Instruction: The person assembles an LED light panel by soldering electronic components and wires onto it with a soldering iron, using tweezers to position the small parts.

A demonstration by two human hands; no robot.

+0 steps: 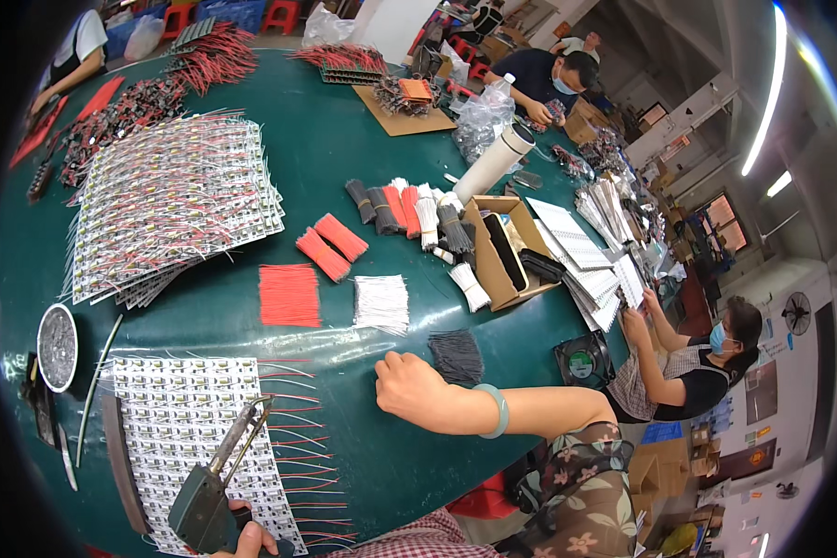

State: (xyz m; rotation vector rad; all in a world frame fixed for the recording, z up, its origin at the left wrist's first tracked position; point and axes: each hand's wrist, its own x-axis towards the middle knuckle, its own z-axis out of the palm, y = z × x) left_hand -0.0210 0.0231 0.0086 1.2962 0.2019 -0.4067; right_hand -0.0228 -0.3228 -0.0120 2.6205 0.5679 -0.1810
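Observation:
My left hand (253, 542) comes in at the lower edge, closed around the handle of a dark soldering gun (198, 507). The gun's metal tip and thin feed tube reach over a white panel of small circuit boards (172, 395). Red and white wires (293, 432) stick out along the panel's right side. My right hand (411, 386), a pale green bangle at the wrist, is closed above the green table to the right of the panel. What its fingers hold, if anything, is hidden. Beside it lies a pile of dark grey wires (456, 356).
Red wires (289, 296) and white wires (381, 303) lie beyond my right hand. A stack of wired panels (172, 200) stands far left. Left of my panel are a bowl (58, 349) and dark bar (126, 465). A bottle (495, 166) and box (498, 279) stand right; co-workers sit around.

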